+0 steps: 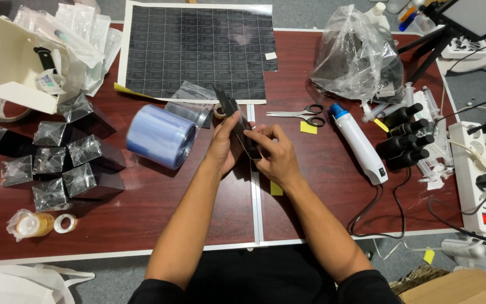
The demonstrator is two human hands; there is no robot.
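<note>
Both hands work a slim black box over the middle of the worktop.

Head view: the left hand (224, 147) cups the black box (242, 132) while the right hand (277, 155) pinches its lower end, fingers closed; it looks like sleeving or wrapping, which calls for a steady grip. The film roll (161, 136), wrapped boxes (63, 163), scissors (299, 114) and heat gun (359, 143) lie apart; nothing blocks the dark red worktop (142, 219).

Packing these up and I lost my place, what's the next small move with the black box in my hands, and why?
Probably square up the flat black box: both the left hand and the right hand hold it, and it looks unformed, unlike the wrapped boxes on the left.
</note>
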